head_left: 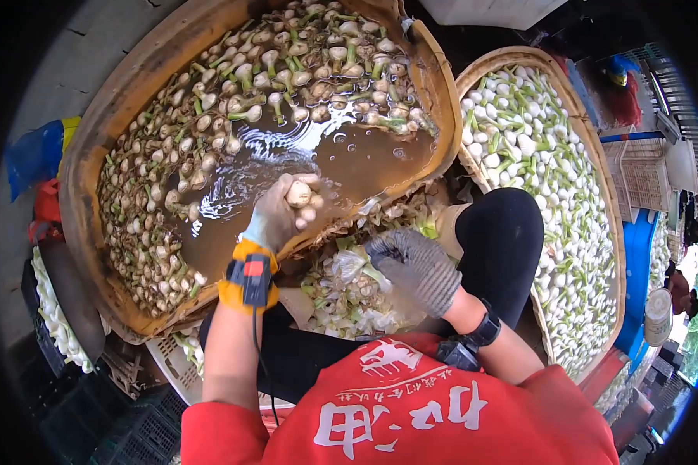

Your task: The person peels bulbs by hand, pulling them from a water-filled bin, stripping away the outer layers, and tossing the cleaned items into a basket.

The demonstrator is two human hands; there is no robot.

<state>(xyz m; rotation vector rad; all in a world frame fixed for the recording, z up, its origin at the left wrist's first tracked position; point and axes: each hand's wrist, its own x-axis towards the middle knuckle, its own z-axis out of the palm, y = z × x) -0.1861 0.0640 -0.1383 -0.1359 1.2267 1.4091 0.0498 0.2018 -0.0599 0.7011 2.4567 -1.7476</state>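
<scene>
My left hand (281,211), in a wet pale glove with an orange cuff, is closed around several garlic bulbs (299,195) just over the muddy water (364,159) of a large tub. Ripples spread beside it. My right hand (417,267), in a grey knit glove, is curled above a heap of garlic peelings (349,291) between my legs. A whitish garlic piece with a pale stem (351,263) shows at its fingertips; whether the fingers grip it is hidden. Unwashed garlic with green stems (244,77) floats along the tub's far and left sides.
The yellow-brown tub's rim (451,101) curves in front of me. On the right, a second tub (616,256) is full of cleaner white garlic (520,132). A white crate (180,368) sits by my left leg, dark crates (143,426) at lower left, and a blue container (638,263) at far right.
</scene>
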